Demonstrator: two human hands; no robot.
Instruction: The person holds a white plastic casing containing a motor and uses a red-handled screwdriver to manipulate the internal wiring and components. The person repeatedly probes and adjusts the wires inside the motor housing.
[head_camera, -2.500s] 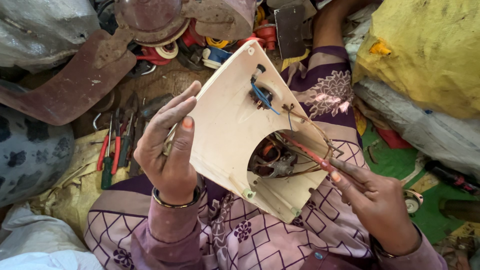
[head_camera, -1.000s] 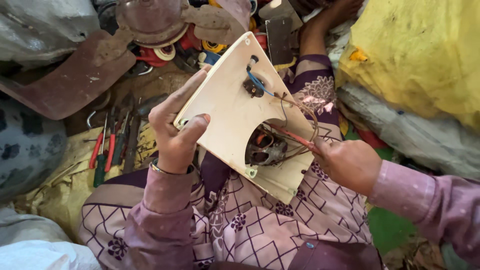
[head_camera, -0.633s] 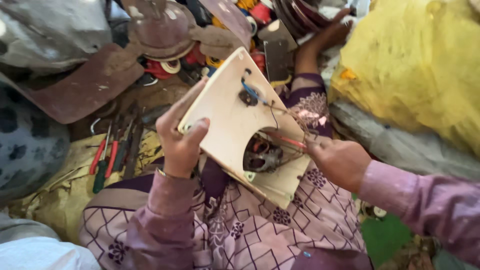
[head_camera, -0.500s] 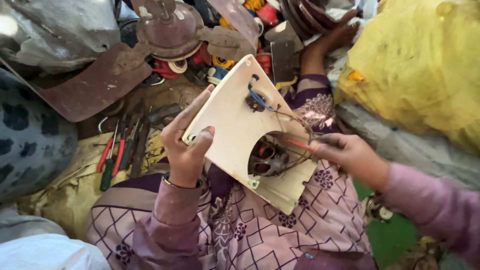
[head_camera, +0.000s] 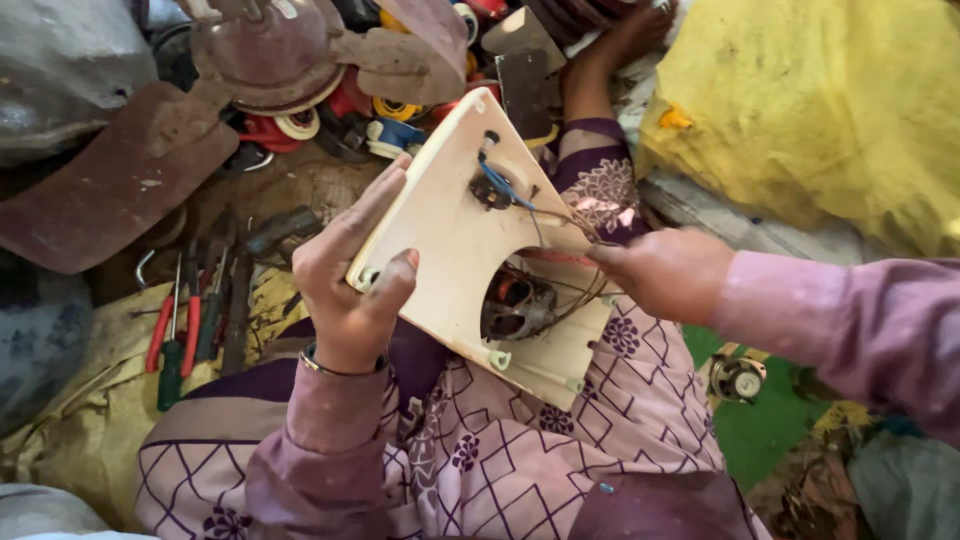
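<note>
The left hand (head_camera: 345, 290) has the cream panel (head_camera: 455, 235) clamped at its lower-left corner: thumb curled over the edge onto the face, fingers spread flat along the back, so the panel stands tilted above the lap. That grip looks firm, and I'd keep it there, close to the corner, so the panel cannot twist while the other hand works.

The right hand (head_camera: 665, 272) is closed in a loose fist at the panel's right edge, fingertips pinched toward the thin wires (head_camera: 565, 225) that run from the blue lead near the panel's top down to the motor (head_camera: 515, 305). Whether the fingers actually hold a wire or a slim tool I cannot tell; the knuckles hide the tips.

The motor sits in the round cut-out low in the panel, its windings showing through. To my eye the work is at those wires, and it wants a short, steady pull along the wire's run, not sideways, with the left thumb pressing back against it. Jerking could snap the strands or skid the panel off the lap.

Left of the panel, screwdrivers (head_camera: 175, 335) with red and green handles lie on a yellow cloth; above it sits rusty fan scrap (head_camera: 270, 50); right of it, a yellow sack (head_camera: 830, 110).
</note>
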